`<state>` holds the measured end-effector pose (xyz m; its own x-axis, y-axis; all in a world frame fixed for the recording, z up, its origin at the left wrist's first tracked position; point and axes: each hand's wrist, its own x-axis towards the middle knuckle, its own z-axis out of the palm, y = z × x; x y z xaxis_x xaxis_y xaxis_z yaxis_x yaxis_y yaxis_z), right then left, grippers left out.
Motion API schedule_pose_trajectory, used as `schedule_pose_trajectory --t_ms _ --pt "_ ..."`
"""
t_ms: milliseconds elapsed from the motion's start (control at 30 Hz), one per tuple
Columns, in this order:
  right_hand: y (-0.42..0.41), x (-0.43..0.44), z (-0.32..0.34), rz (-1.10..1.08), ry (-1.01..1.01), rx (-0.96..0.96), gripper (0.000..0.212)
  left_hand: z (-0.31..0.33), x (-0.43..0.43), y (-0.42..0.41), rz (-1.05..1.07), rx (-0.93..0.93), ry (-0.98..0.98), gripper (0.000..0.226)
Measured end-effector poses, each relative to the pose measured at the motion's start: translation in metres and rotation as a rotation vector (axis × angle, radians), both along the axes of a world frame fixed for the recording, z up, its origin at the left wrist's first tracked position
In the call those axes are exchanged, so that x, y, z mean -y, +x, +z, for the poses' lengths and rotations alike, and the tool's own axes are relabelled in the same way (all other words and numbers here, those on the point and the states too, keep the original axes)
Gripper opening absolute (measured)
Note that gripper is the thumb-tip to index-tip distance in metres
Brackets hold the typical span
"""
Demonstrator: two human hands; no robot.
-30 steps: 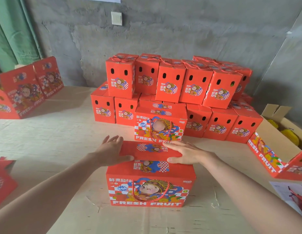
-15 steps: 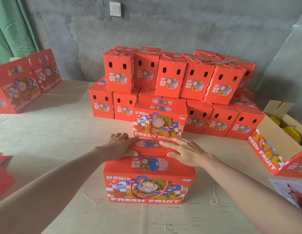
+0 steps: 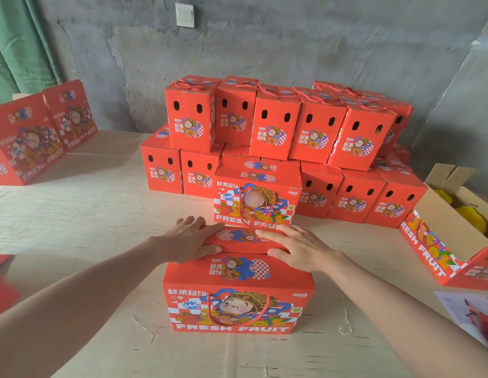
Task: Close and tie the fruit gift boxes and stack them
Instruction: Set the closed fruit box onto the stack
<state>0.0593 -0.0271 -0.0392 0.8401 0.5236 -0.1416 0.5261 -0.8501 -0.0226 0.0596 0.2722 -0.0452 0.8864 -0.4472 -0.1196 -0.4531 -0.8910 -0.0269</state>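
A red fruit gift box [image 3: 237,298] printed "FRESH FRUIT" stands right in front of me, a red rope handle hanging down its front face. Its far top flap [image 3: 241,240] lies nearly flat over the top. My left hand [image 3: 187,240] presses on the flap's left end with fingers spread, thumb along the flap's near edge. My right hand [image 3: 294,246] presses on its right end the same way. Just behind stands a second closed gift box [image 3: 258,197]. Beyond that is a two-layer stack of closed red boxes [image 3: 275,129] against the wall.
Flat unfolded red boxes [image 3: 33,135] lean at the far left. An open brown carton [image 3: 452,222] holding yellow fruit sits at the right, a red box [image 3: 439,257] lying against it. Red cords on a white sheet [image 3: 472,317] lie at the right edge. More red cardboard [image 3: 0,285] is at the left edge.
The far flap has gone from raised to almost flat under both hands. My hands have moved slightly apart toward the flap's ends.
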Motion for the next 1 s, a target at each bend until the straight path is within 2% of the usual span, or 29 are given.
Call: schedule_pose_trajectory --t_ms 133,233,367,500,667,800,933,1000 --pt "0.001 -0.010 0.002 -0.045 -0.049 -0.085 0.057 -0.001 0.002 -0.001 0.036 -0.047 -0.019 0.120" --pt "0.000 -0.035 -0.001 -0.040 -0.014 -0.074 0.058 -0.002 0.002 0.001 0.065 -0.092 -0.044 0.116" --pt "0.001 -0.047 -0.003 -0.038 0.037 -0.079 0.063 0.000 0.004 0.005 0.056 -0.166 -0.099 0.078" --pt "0.005 -0.040 -0.003 0.010 0.009 -0.061 0.060 0.004 0.001 0.001 0.075 -0.176 -0.156 0.083" --pt "0.005 -0.043 -0.002 0.044 -0.044 -0.031 0.067 0.008 0.002 -0.002 0.026 -0.152 -0.039 0.097" --pt "0.005 -0.043 -0.004 0.046 -0.030 -0.064 0.056 0.002 0.001 -0.005 0.024 -0.121 -0.036 0.096" --pt "0.002 -0.041 -0.006 0.034 -0.010 -0.082 0.053 -0.005 -0.001 -0.008 0.041 -0.088 -0.085 0.110" --pt "0.000 -0.042 -0.010 0.021 0.006 -0.093 0.052 -0.007 0.000 -0.010 0.061 -0.084 -0.110 0.111"
